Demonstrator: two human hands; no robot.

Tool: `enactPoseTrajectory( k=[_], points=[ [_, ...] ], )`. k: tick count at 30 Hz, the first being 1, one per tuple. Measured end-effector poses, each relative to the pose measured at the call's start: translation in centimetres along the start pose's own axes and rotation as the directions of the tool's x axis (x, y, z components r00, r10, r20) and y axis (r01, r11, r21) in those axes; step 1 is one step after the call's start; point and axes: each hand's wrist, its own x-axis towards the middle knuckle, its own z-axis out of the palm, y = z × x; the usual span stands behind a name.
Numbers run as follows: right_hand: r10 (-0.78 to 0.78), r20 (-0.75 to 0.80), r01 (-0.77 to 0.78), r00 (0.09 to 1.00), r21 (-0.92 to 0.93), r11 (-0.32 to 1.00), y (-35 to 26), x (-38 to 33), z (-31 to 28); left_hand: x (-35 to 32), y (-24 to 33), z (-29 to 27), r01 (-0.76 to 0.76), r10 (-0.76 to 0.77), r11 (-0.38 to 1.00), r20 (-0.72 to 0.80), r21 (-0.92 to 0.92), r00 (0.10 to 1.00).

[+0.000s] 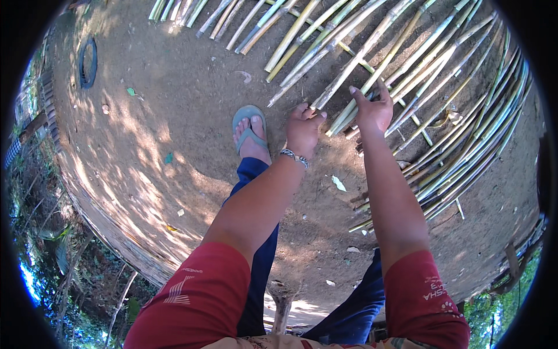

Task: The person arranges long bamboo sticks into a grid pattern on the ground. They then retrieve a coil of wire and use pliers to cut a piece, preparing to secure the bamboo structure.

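Left hand (303, 129) curls at the near end of a long, pale-green bamboo pole (363, 53); fingertips partly hidden, grip undeterminable. Right hand (375, 113), thumb and forefinger apart, adjoins slender yellow-green bamboo poles (345, 116), far ends cut off.

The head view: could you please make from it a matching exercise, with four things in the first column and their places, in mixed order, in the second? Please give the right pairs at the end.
Column one
1. Bracelet
2. Sandal
3. Dark oval ring
4. Right hand

Column two
A. Lying on the ground, toward the upper left of the picture
B. At the poles, thumb and a finger spread apart
C. Around the wrist of the left hand
D. Worn on a foot

Right pairs: 1-C, 2-D, 3-A, 4-B.
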Motion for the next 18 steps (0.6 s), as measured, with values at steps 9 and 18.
enactPoseTrajectory(
  k=[9, 18],
  points=[
    [0.185, 0.17, -0.241, 0.968, 0.424, 0.873, 1.7, 1.1, 0.7, 1.5, 2.9, -4.1, -0.066, 0.013, 0.99, -0.381, -0.126, 0.924],
    [0.164, 0.303, -0.325, 0.939, 0.621, 0.713, 2.2, 1.3, 0.7, 1.5, 2.6, 0.9, -0.088, -0.012, 0.956, -0.338, -0.28, 0.941]
  ],
)
